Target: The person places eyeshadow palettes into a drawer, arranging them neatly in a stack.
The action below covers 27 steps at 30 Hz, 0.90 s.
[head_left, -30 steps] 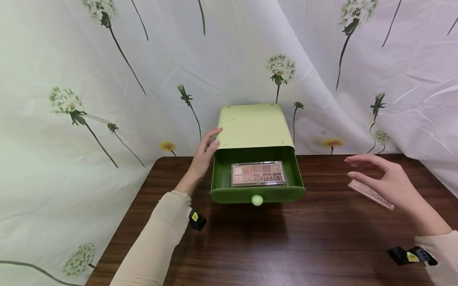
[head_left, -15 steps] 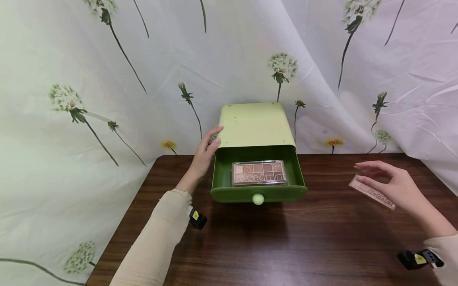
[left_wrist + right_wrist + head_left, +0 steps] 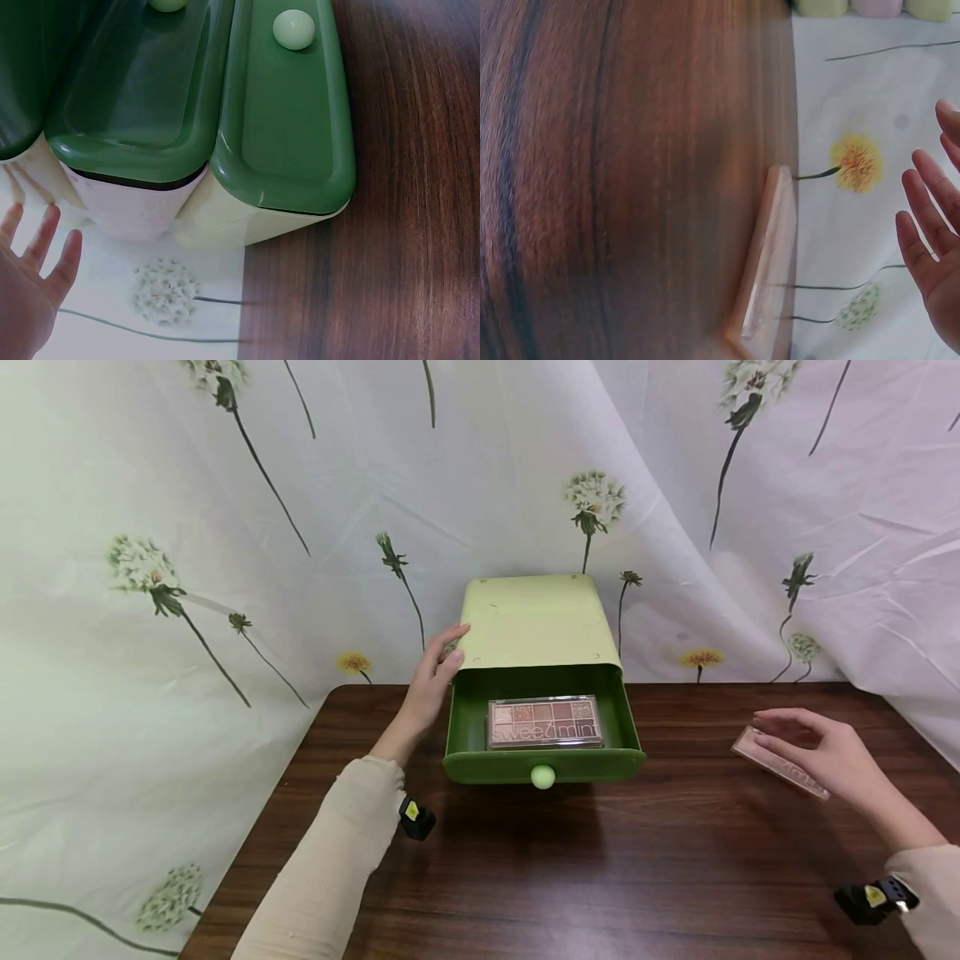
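My left hand (image 3: 429,687) touches the side of the pale green cabinet (image 3: 538,622); its fingers (image 3: 39,238) look straight in the left wrist view. The cabinet's green top drawer (image 3: 487,767) is pulled out, and inside lies an eyeshadow palette (image 3: 546,722) in a clear case with "sweet mint" lettering. On the table to the right lies a second, similar palette (image 3: 780,768). My right hand (image 3: 836,760) hovers above it, fingers loosely bent and holding nothing. In the right wrist view this hand (image 3: 936,255) is apart from the palette (image 3: 763,259).
Below the open drawer, the left wrist view shows further green drawer fronts (image 3: 289,127) with round knobs (image 3: 294,30), on yellow and pink casings. The stack stands on a dark wooden table (image 3: 525,877). A white cloth with dandelion prints (image 3: 315,527) hangs behind it.
My right hand has moved slightly right and down, closer over the palette on the table. The left hand keeps its place against the cabinet.
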Motion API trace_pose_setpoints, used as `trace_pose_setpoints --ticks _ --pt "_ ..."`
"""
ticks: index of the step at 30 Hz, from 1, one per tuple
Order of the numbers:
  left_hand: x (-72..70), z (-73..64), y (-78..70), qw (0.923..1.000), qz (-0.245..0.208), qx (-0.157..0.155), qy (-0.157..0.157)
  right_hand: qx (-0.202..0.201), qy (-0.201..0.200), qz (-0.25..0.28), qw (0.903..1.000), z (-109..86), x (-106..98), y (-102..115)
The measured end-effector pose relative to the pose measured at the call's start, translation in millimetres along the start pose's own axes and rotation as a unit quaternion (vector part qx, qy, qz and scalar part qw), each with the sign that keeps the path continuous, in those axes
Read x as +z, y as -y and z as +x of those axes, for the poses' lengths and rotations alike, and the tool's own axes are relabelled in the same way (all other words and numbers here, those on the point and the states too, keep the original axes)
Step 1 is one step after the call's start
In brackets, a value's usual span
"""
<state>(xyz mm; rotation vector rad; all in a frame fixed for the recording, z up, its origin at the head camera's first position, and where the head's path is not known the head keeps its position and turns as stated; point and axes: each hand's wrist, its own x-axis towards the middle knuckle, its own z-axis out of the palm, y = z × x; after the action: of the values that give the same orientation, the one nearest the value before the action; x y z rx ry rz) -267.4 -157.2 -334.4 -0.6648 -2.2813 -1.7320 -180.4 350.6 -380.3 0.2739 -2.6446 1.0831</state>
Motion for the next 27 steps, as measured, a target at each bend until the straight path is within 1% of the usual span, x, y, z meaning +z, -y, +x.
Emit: trace_pose_setpoints --ticks 7,14,21,27 --pt "0.2 0.3 0.1 1.0000 -0.002 -0.003 -0.005 0.016 0.001 -0.015 0.9998 -0.8 0 -14" --pt "1.2 1.4 2.3 0.9999 -0.006 0.003 -0.008 0.049 0.018 -0.035 0.9980 -0.8 -2 -30" --pt "1.6 1.4 1.9 0.9999 -0.009 0.006 -0.004 0.064 0.023 -0.052 0.9963 -2.2 -5 -44" --pt "1.4 0.3 1.8 1.0000 -0.006 0.003 -0.007 0.082 0.036 -0.072 0.9933 -3.3 -4 -53"
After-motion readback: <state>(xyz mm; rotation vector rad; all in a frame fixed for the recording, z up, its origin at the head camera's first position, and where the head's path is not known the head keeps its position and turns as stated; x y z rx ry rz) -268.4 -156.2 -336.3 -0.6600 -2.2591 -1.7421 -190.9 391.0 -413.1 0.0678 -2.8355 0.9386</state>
